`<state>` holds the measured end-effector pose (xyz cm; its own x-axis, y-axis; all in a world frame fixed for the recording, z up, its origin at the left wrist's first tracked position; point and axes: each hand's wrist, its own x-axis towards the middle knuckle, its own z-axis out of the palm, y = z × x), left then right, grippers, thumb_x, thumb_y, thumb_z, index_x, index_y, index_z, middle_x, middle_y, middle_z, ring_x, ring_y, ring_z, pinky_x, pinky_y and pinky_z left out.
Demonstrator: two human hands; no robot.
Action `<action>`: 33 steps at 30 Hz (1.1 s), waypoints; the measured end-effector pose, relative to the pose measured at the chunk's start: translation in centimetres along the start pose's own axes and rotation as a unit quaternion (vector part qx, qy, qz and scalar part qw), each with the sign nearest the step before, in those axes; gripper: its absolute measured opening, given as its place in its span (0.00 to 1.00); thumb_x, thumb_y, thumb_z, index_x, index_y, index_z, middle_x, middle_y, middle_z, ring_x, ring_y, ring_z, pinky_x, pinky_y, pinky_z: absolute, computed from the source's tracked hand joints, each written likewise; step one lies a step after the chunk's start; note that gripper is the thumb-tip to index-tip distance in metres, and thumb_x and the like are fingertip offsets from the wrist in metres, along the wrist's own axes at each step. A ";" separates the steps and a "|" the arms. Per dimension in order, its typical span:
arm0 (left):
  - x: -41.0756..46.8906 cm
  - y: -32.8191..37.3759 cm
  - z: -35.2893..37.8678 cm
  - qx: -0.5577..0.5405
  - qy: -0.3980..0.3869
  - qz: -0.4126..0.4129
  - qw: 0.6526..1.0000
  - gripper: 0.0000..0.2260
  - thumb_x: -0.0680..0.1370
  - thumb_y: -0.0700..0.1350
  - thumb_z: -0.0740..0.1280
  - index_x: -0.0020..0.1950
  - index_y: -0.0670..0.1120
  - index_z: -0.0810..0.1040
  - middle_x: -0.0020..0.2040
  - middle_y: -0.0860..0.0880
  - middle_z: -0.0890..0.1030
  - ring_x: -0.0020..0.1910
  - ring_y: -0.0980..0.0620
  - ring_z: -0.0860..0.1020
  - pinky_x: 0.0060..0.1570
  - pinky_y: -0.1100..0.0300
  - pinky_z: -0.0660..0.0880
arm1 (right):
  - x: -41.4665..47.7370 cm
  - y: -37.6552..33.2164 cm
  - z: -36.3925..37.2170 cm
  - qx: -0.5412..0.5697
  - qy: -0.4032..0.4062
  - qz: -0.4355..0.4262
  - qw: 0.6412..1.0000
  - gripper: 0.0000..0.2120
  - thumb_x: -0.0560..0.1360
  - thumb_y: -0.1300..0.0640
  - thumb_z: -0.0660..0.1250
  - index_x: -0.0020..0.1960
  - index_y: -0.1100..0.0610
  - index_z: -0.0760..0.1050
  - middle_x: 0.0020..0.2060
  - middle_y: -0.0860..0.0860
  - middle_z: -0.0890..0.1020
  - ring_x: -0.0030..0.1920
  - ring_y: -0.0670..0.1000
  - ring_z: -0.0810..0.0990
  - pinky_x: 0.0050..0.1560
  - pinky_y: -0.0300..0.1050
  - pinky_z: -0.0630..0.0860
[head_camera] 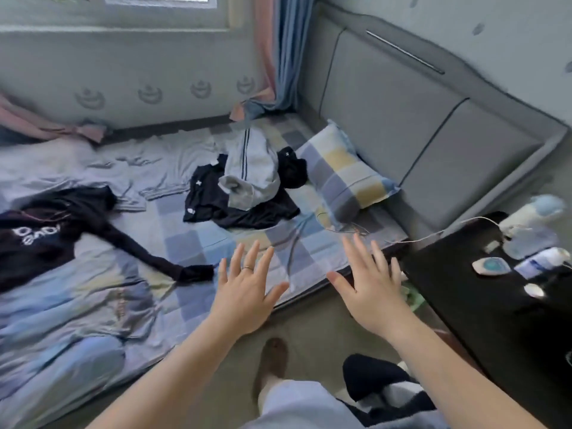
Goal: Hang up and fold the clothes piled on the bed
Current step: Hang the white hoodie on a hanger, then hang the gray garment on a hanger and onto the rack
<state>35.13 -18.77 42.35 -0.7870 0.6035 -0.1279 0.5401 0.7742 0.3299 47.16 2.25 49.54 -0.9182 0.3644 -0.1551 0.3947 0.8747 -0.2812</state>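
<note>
1. Clothes pile: a loose heap on the bed, straight ahead of the left hand and well beyond its fingertips, and up and to the left of the right hand.
2. A grey striped garment lies crumpled on top. The black garments sit under it and spill out on both sides. All of it looks like soft, light cloth, limp and tangled, so a tug from below would likely drag the neighbours along.
3. The grey piece is best lifted first. Pinch it at two spots along a hem or band so it hangs open. Which end is which cannot be told from the crumple.
4. A black sweatshirt with white lettering is spread flat, far to the left of the left hand. One sleeve stretches out and its cuff ends near that hand.
5. The left hand and right hand are both flat, with fingers straight and spread. They hold nothing and hover over the bed's near edge, apart from each other.
6. A checked pillow lies beyond the right hand, and a black bedside table stands to that hand's right.
</note>
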 end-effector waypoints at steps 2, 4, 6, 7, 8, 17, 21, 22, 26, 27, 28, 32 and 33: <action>1.0 -2.2 0.3 -0.001 -0.012 -0.035 0.999 0.34 0.78 0.72 0.43 0.81 0.60 0.41 0.82 0.55 0.38 0.80 0.49 0.34 0.77 0.41 0.38 | 3.1 -0.7 1.3 0.008 -0.033 -0.011 0.999 0.38 0.72 0.25 0.36 0.78 0.37 0.33 0.80 0.40 0.36 0.79 0.48 0.32 0.77 0.62 0.35; 2.7 -4.1 0.3 -0.009 -0.017 -0.066 0.998 0.36 0.76 0.73 0.39 0.81 0.60 0.41 0.82 0.55 0.39 0.80 0.50 0.34 0.77 0.42 0.39 | 6.4 -1.2 2.4 0.008 -0.058 -0.020 0.998 0.38 0.73 0.26 0.38 0.79 0.37 0.33 0.80 0.40 0.36 0.79 0.48 0.32 0.77 0.62 0.35; 4.8 -5.8 0.0 -0.015 -0.019 -0.090 0.996 0.38 0.74 0.74 0.38 0.81 0.60 0.43 0.82 0.56 0.40 0.80 0.50 0.35 0.77 0.42 0.40 | 9.8 -1.7 3.0 0.011 -0.080 -0.028 0.996 0.38 0.73 0.26 0.38 0.79 0.38 0.33 0.80 0.40 0.35 0.79 0.49 0.32 0.76 0.62 0.34; 5.9 -6.5 -0.2 -0.019 -0.021 -0.101 0.994 0.37 0.75 0.74 0.39 0.81 0.60 0.44 0.82 0.55 0.41 0.80 0.50 0.36 0.77 0.42 0.40 | 11.5 -1.9 3.3 0.015 -0.090 -0.031 0.995 0.38 0.73 0.26 0.38 0.79 0.38 0.33 0.80 0.41 0.36 0.79 0.49 0.32 0.76 0.62 0.35; 7.0 -7.2 -0.4 -0.023 -0.022 -0.112 0.993 0.35 0.77 0.73 0.42 0.82 0.60 0.45 0.82 0.55 0.42 0.80 0.50 0.36 0.77 0.42 0.40 | 13.1 -2.1 3.4 0.017 -0.099 -0.034 0.994 0.39 0.73 0.26 0.38 0.79 0.38 0.33 0.80 0.41 0.36 0.79 0.49 0.32 0.76 0.62 0.35; 18.2 -10.9 -1.5 -0.041 -0.033 -0.162 0.985 0.32 0.80 0.69 0.49 0.81 0.58 0.49 0.83 0.53 0.48 0.81 0.49 0.41 0.77 0.43 0.44 | 27.6 -2.4 4.7 0.027 -0.139 -0.048 0.989 0.34 0.81 0.32 0.47 0.80 0.39 0.35 0.81 0.42 0.38 0.80 0.50 0.35 0.77 0.62 0.39; 22.6 -12.4 -1.5 -0.047 -0.053 -0.161 0.984 0.31 0.81 0.68 0.50 0.82 0.57 0.50 0.83 0.51 0.48 0.81 0.48 0.42 0.77 0.43 0.44 | 31.8 -2.8 5.6 0.040 -0.149 -0.046 0.987 0.33 0.82 0.34 0.49 0.81 0.39 0.38 0.81 0.42 0.40 0.80 0.50 0.36 0.77 0.63 0.39; 23.7 -12.7 -1.3 -0.048 -0.058 -0.157 0.985 0.31 0.81 0.67 0.50 0.82 0.57 0.50 0.83 0.51 0.48 0.81 0.48 0.42 0.77 0.43 0.44 | 32.6 -2.8 6.0 0.041 -0.149 -0.042 0.987 0.33 0.82 0.35 0.49 0.81 0.39 0.38 0.81 0.42 0.40 0.80 0.50 0.36 0.77 0.63 0.39; 28.6 -14.9 0.2 -0.049 -0.074 -0.132 0.987 0.31 0.81 0.67 0.51 0.82 0.57 0.50 0.83 0.51 0.49 0.81 0.47 0.42 0.78 0.43 0.46 | 35.9 -2.7 8.9 0.043 -0.140 -0.017 0.989 0.33 0.82 0.34 0.50 0.81 0.39 0.38 0.81 0.43 0.41 0.80 0.51 0.36 0.77 0.63 0.39; 29.9 -15.8 0.6 -0.049 -0.076 -0.126 0.988 0.31 0.81 0.67 0.51 0.82 0.57 0.51 0.83 0.51 0.49 0.81 0.47 0.42 0.78 0.43 0.47 | 37.0 -2.8 9.8 0.046 -0.139 -0.010 0.989 0.34 0.82 0.34 0.50 0.81 0.39 0.37 0.81 0.43 0.41 0.80 0.51 0.37 0.77 0.63 0.39; 31.4 -16.9 1.1 -0.046 -0.079 -0.120 0.989 0.31 0.81 0.67 0.51 0.82 0.56 0.51 0.83 0.51 0.49 0.81 0.47 0.43 0.78 0.43 0.47 | 38.1 -3.0 10.8 0.048 -0.138 -0.002 0.989 0.34 0.82 0.34 0.50 0.80 0.39 0.37 0.81 0.43 0.41 0.80 0.52 0.37 0.77 0.63 0.39; 37.1 -21.9 4.1 -0.031 -0.104 -0.097 0.989 0.31 0.81 0.66 0.52 0.82 0.57 0.52 0.83 0.51 0.50 0.81 0.47 0.43 0.77 0.43 0.48 | 44.0 -4.0 15.7 0.045 -0.131 0.024 0.990 0.33 0.82 0.36 0.50 0.81 0.40 0.37 0.81 0.44 0.42 0.81 0.52 0.38 0.77 0.63 0.39; 38.6 -23.4 5.1 -0.029 -0.112 -0.094 0.989 0.31 0.81 0.66 0.53 0.82 0.57 0.52 0.83 0.51 0.51 0.81 0.47 0.44 0.77 0.44 0.48 | 45.7 -4.3 17.1 0.043 -0.132 0.031 0.990 0.34 0.82 0.36 0.50 0.81 0.41 0.37 0.82 0.44 0.42 0.81 0.52 0.38 0.77 0.63 0.39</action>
<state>-6.40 -12.62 24.95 -0.7824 0.4827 -0.3935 0.3685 0.8682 0.3324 4.07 9.70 27.49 -0.8556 0.3110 -0.4138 0.4623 0.8188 -0.3404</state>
